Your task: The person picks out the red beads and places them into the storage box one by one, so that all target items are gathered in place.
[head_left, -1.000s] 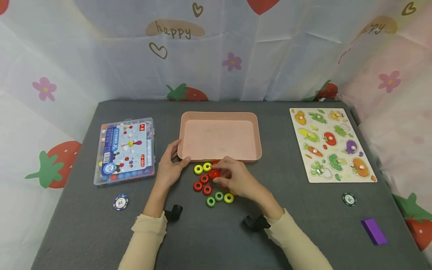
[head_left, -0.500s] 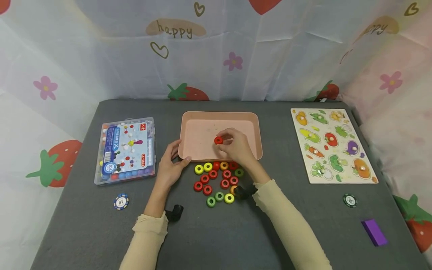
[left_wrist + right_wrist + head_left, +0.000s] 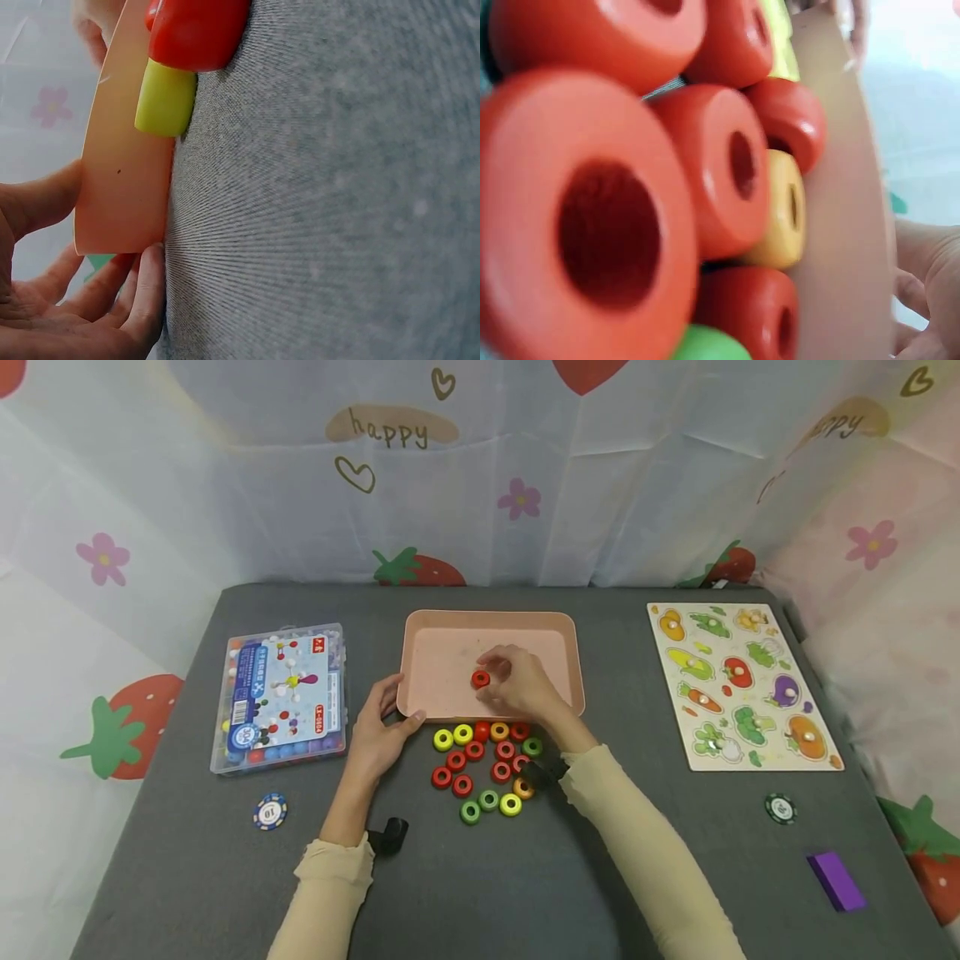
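Note:
In the head view, my left hand [image 3: 381,727] holds the near left corner of a shallow pink tray [image 3: 491,620]. The left wrist view shows the thumb at the tray's rim and the other fingers round the corner, low by the cloth. Over the tray's inside, my right hand [image 3: 520,683] pinches a red ring bead [image 3: 480,679] between thumb and fingers. Whether that bead touches the tray floor, I cannot tell. Along the tray's near side lie several loose ring beads, among them a yellow bead [image 3: 442,740], a red bead [image 3: 462,786] and a green bead [image 3: 469,812].
A clear plastic case [image 3: 285,693] of coloured balls lies on the left, with a blue poker chip [image 3: 270,812] nearer. On the right are a vegetable puzzle board [image 3: 742,689], a dark poker chip [image 3: 781,809] and a purple block [image 3: 836,882]. Grey cloth covers the table [image 3: 450,902].
My right hand has picked a red bead from the loose group and carried it forward over the tray, then slightly left. My left hand stays at the tray corner.

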Demonstrator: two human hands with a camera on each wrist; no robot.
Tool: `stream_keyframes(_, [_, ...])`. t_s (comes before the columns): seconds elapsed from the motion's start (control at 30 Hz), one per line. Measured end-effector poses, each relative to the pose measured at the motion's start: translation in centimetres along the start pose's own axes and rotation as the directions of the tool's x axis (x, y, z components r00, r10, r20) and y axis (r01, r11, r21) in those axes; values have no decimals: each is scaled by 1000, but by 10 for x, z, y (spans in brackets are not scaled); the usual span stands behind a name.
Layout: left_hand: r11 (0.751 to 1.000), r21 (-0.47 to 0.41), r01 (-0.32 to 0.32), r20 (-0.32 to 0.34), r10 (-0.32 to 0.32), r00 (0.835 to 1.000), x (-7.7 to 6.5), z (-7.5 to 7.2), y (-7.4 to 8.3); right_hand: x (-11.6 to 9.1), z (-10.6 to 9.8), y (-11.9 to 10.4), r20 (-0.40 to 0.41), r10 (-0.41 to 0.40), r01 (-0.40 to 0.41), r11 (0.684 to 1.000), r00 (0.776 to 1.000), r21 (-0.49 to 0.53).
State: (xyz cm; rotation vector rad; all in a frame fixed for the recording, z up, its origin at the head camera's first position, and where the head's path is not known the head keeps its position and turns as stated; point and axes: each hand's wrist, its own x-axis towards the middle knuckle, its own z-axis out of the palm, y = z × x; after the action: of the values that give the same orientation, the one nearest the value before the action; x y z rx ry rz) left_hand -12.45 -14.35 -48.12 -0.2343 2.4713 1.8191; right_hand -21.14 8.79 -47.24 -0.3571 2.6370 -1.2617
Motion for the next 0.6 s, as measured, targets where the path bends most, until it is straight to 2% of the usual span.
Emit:
stream_keyframes(0.13, [1000, 11, 9, -1, -9, 1000, 0, 0, 0, -11, -9, -1, -4, -42, 42, 999, 999, 27])
stream_keyframes(0.3, [999, 23, 28, 2, -28, 1000, 0, 0, -2, -37, -21, -5, 36, -128, 126, 990, 991, 63])
stream_keyframes(0.47, [999, 30, 36, 2, -36, 999, 0, 0, -2, -67, -27, -6, 120, -213, 208, 977, 970, 52])
stream_keyframes(0.6, [999, 37, 37, 2, -37, 999, 0, 0, -2, -84, -30, 2, 205, -218, 212, 976, 954, 48])
